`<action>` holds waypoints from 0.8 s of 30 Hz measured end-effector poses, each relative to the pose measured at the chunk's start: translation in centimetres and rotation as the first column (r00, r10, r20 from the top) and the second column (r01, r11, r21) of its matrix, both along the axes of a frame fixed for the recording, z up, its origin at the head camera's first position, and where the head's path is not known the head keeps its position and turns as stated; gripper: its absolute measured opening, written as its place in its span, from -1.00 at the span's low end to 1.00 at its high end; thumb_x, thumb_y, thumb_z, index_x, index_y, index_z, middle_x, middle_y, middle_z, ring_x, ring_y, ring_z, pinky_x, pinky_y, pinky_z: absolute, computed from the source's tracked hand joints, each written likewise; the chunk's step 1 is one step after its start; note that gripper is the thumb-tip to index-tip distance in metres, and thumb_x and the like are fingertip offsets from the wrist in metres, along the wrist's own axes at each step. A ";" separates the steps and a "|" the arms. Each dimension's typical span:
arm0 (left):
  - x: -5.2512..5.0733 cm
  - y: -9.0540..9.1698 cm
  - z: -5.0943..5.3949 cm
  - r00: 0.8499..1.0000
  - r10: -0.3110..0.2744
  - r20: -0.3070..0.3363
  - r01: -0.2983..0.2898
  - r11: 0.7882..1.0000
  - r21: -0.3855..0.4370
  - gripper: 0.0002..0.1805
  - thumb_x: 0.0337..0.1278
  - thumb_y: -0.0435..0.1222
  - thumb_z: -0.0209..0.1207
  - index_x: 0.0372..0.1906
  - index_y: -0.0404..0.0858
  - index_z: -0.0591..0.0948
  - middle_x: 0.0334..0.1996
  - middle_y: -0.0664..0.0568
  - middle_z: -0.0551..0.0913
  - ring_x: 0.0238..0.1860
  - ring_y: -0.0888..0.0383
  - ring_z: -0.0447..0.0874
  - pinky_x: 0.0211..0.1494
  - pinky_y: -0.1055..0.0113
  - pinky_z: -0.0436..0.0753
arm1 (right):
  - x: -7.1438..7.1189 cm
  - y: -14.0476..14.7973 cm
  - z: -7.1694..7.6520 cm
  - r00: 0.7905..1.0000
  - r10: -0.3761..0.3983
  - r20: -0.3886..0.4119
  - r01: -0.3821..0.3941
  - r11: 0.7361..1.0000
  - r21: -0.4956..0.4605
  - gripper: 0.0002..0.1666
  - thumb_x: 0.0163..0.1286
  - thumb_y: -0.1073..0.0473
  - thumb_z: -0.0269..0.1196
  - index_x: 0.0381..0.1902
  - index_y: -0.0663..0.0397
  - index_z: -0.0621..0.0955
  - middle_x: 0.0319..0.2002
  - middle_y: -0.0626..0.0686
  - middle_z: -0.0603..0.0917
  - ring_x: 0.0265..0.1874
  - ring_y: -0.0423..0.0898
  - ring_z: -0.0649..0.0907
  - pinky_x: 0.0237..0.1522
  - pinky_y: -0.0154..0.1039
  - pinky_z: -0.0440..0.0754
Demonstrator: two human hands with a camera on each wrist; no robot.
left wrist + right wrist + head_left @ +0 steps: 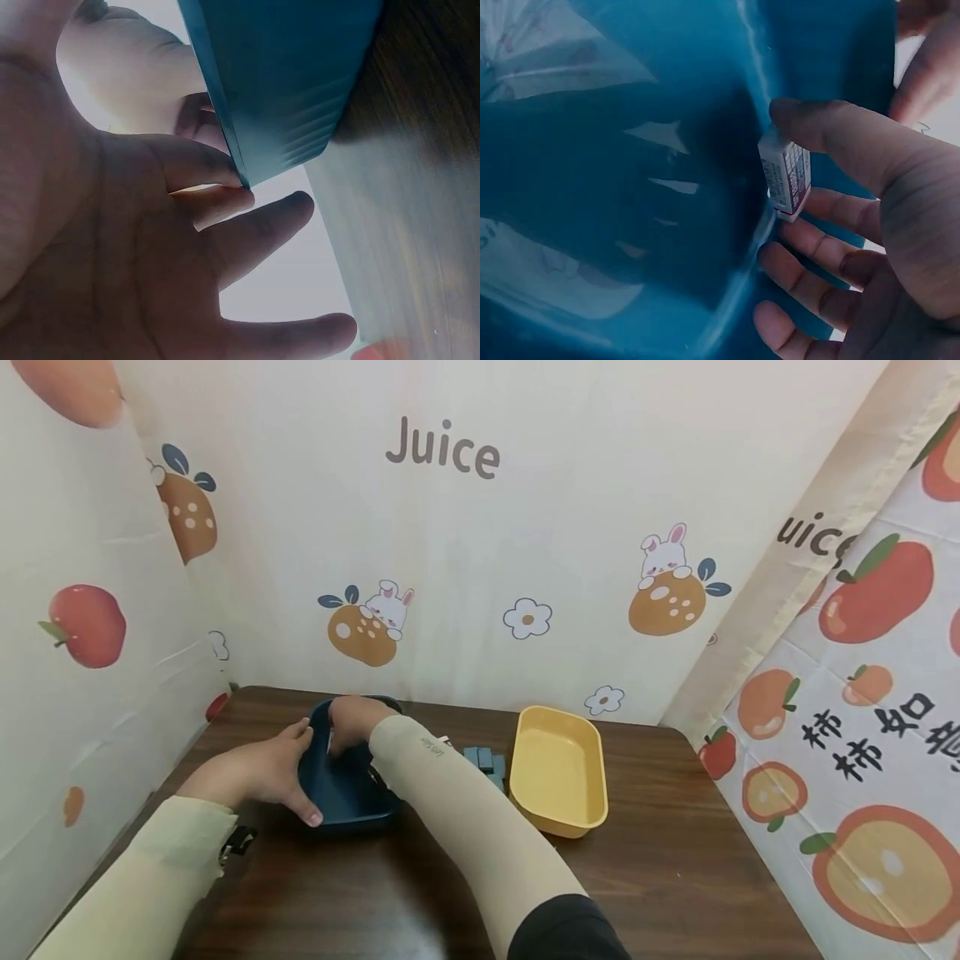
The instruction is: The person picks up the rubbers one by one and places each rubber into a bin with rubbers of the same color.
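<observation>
A deep blue plastic tray stands on the left part of the table. My left hand is at its left side with fingers spread, touching the rim, as the left wrist view shows. My right hand reaches inside the tray near its left wall. Between thumb and fingers it pinches a small white printed block, low by the tray's floor; whether it is a box or an eraser I cannot tell. The right forearm hides part of the tray's right side.
A yellow tray stands to the right on the brown wooden table. Beside it lie blue-grey blocky pieces, partly behind the right forearm, and a small whitish thing. Fruit-printed curtains enclose the back and sides.
</observation>
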State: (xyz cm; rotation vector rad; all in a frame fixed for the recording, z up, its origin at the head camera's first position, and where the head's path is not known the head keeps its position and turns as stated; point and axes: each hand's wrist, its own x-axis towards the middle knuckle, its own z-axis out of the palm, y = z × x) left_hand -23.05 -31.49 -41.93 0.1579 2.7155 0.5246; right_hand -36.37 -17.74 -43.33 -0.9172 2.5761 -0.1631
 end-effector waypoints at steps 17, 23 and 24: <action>0.1 0.0 0.5 1.000 -0.003 0.014 0.003 1.000 0.019 0.79 -0.35 0.30 0.82 0.74 -0.68 0.03 0.77 -0.67 -0.24 0.63 -0.79 0.14 0.48 -0.70 0.45 | 1.5 -0.9 -0.6 0.999 0.019 -0.037 -0.018 1.000 0.019 -0.63 0.47 -0.16 0.60 0.17 -0.30 0.85 0.11 -0.23 0.86 -0.04 -0.25 0.75 0.29 -0.26 0.74; 0.1 0.2 0.6 1.000 0.003 0.024 -0.003 1.000 0.019 0.79 -0.35 0.31 0.81 0.74 -0.66 0.03 0.77 -0.66 -0.24 0.63 -0.77 0.14 0.49 -0.69 0.45 | 1.4 -0.3 -0.1 0.998 0.044 -0.034 -0.043 0.999 0.023 -0.66 0.48 -0.16 0.60 0.11 -0.27 0.84 0.03 -0.22 0.86 -0.10 -0.26 0.75 0.21 -0.29 0.76; 0.1 0.2 0.7 1.000 0.005 0.026 -0.006 1.000 0.017 0.78 -0.35 0.31 0.82 0.74 -0.66 0.04 0.77 -0.66 -0.23 0.63 -0.77 0.14 0.49 -0.69 0.45 | 1.3 -0.1 0.2 0.998 0.048 -0.033 -0.047 0.998 0.029 -0.68 0.49 -0.15 0.59 0.09 -0.25 0.84 0.01 -0.20 0.87 -0.12 -0.25 0.76 0.17 -0.29 0.78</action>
